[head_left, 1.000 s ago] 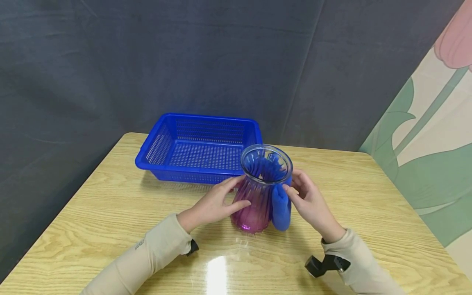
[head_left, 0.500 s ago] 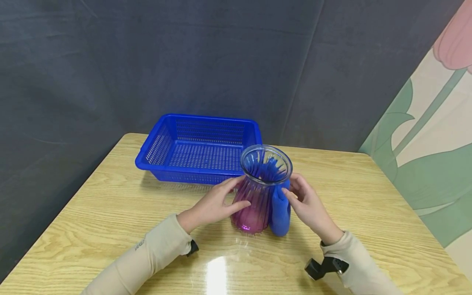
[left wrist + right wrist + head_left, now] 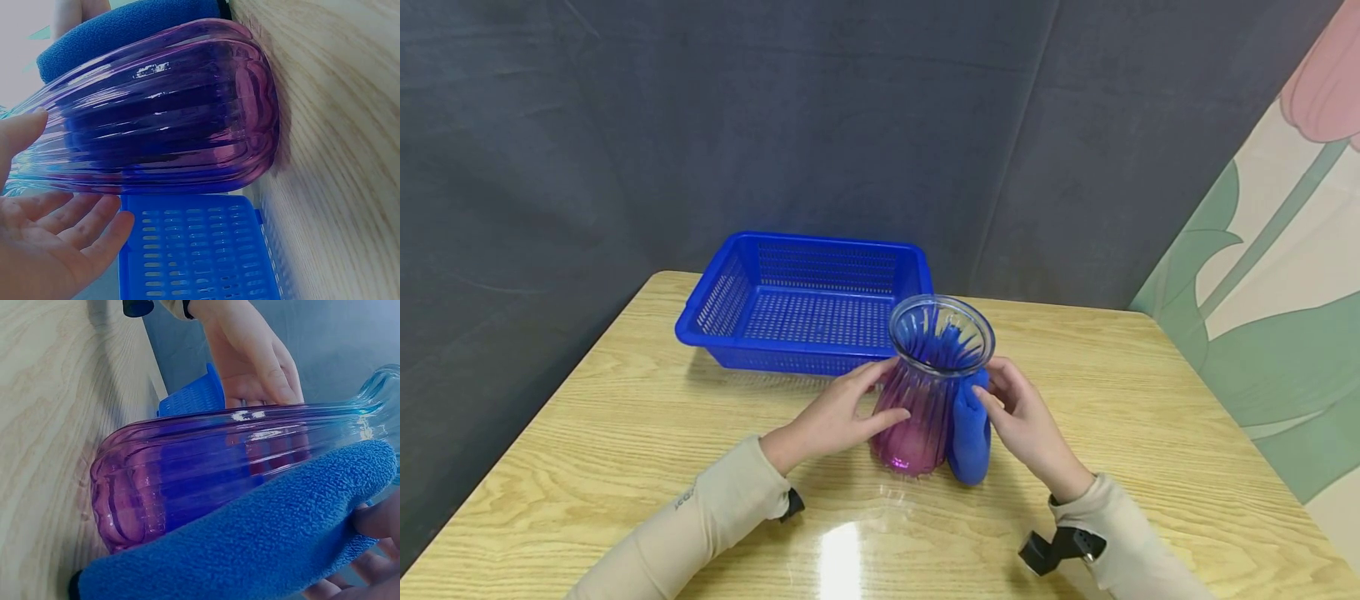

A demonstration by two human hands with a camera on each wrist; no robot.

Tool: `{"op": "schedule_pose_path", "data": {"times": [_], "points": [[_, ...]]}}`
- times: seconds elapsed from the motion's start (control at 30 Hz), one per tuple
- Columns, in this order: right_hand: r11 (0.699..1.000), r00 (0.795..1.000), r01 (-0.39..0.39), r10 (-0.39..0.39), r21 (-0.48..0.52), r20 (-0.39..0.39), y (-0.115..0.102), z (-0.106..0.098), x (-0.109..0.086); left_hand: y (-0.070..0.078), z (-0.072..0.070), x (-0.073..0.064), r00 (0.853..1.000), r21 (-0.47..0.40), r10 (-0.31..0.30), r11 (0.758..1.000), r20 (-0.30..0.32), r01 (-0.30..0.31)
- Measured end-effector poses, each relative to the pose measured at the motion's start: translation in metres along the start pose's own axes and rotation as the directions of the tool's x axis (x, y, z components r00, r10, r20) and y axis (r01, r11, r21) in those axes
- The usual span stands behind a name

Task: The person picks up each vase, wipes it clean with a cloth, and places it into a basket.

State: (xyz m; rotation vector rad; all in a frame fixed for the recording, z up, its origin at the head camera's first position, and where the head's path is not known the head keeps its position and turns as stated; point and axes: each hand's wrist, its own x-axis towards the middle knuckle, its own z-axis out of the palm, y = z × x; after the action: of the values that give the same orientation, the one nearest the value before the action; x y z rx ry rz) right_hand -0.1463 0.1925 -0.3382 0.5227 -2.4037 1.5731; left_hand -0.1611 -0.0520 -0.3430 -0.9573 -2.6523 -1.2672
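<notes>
A ribbed glass vase (image 3: 913, 421), pink-purple at its base and clear bluish at its flared rim, stands upright on the table. My left hand (image 3: 838, 417) holds its left side, thumb in front and fingers behind. At the right side of the vase, a folded blue towelling cloth (image 3: 970, 442) hangs from my right hand (image 3: 1030, 421), pinched between thumb and fingers. The right wrist view shows the cloth (image 3: 231, 537) lying along the glass from near the neck down towards the base. In the left wrist view, part of the cloth (image 3: 137, 34) is hidden behind the vase (image 3: 169, 119).
Behind the vase to the left is a blue perforated plastic basket (image 3: 775, 354), its right front corner overlapped by the vase. The light wood-grain table (image 3: 625, 425) reaches back to a dark grey curtain (image 3: 820, 125). A flower-patterned panel (image 3: 1277, 333) borders the right.
My right hand has slid slightly down and towards me with the cloth, whose lower end now hangs lower beside the vase. The left hand and the vase have stayed put.
</notes>
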Motion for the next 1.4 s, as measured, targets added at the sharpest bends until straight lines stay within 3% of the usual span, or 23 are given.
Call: {"op": "schedule_pose_path", "data": {"times": [0.37,0.63,0.9,1.23,1.4], "points": [[1.000,0.999,0.018,-0.018,0.008,-0.027,-0.007,-0.004,0.004,0.000,0.000,0.000,1.000,0.016,0.009,1.000,0.002,-0.009],[0.999,0.998,0.044,-0.044,0.019,-0.038,-0.017,-0.007,0.007,0.006,0.003,0.001,0.996,0.039,-0.087,0.995,-0.025,0.087],[0.997,0.997,0.065,-0.063,0.050,-0.046,-0.023,-0.009,0.009,0.007,0.007,0.002,0.995,0.048,-0.047,0.998,-0.085,0.051],[0.995,0.995,0.036,-0.027,0.095,-0.098,-0.028,-0.016,0.011,0.007,0.005,0.002,0.997,0.055,-0.041,0.998,-0.065,0.044],[0.986,0.995,0.026,-0.010,0.163,-0.098,-0.029,-0.018,0.011,0.006,0.003,0.001,0.998,0.066,-0.045,0.997,-0.047,0.048]]}}
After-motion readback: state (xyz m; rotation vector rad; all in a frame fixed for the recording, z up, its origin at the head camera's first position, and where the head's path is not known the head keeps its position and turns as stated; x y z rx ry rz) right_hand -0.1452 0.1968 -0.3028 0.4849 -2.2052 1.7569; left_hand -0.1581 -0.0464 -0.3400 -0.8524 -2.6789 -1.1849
